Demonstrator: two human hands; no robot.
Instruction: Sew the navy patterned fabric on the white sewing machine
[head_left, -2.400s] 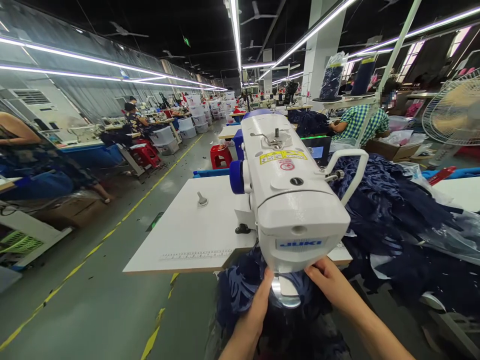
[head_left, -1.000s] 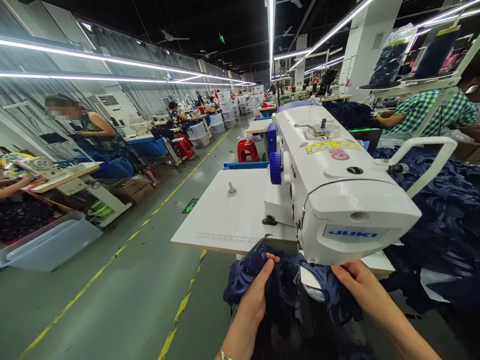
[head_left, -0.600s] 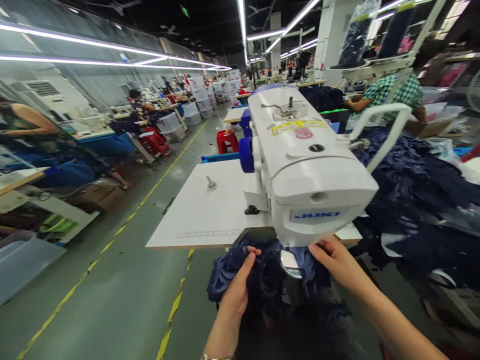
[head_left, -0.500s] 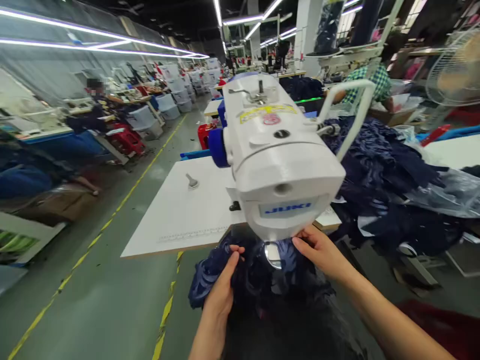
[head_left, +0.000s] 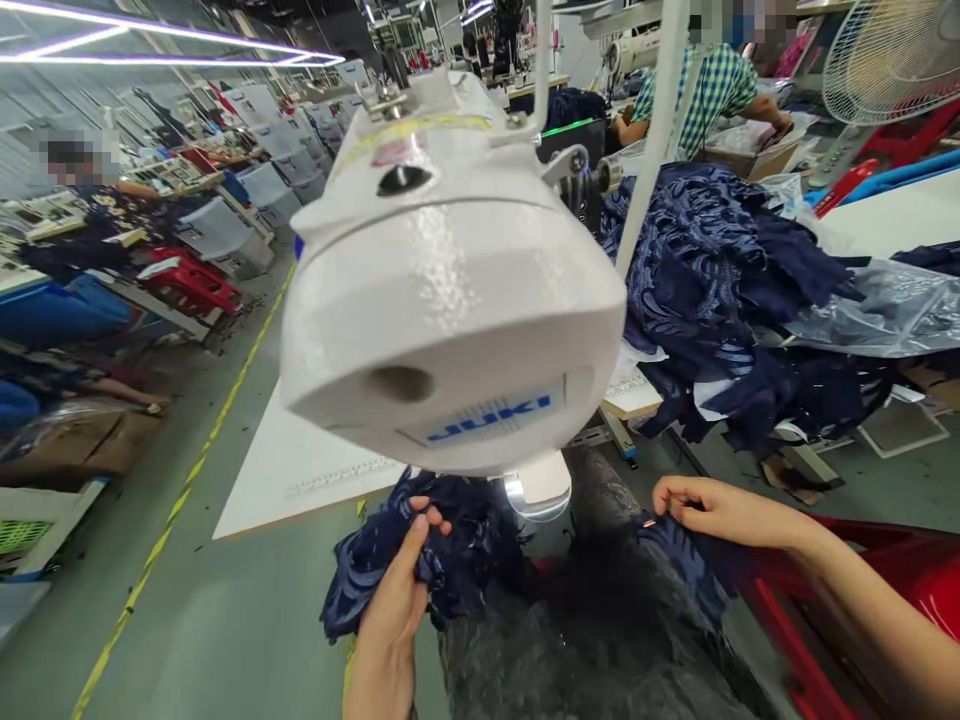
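Observation:
The white sewing machine [head_left: 450, 290] fills the middle of the head view, with a clear guard and presser area under its head. To the left of the needle area, my left hand [head_left: 397, 610] is closed around a bunch of navy embroidered fabric [head_left: 472, 555]. My right hand [head_left: 712, 510] is out to the right of the machine, its fingers pinching a smaller navy fabric piece [head_left: 694, 575] that hangs down. Dark, sheer-looking material [head_left: 555, 650] lies below, between my hands. The needle itself is hidden by the machine head.
A large heap of navy fabric [head_left: 720, 260] and clear plastic [head_left: 885, 310] lies to the right. The white tabletop [head_left: 277, 460] extends left. Red plastic [head_left: 930, 590] stands at lower right, a fan [head_left: 892, 60] at upper right. Co-workers sit left and beyond the heap.
My right hand has moved from under the machine head out to the right, with a fabric piece in it. My left hand still holds its bunch. The view has moved closer to the machine.

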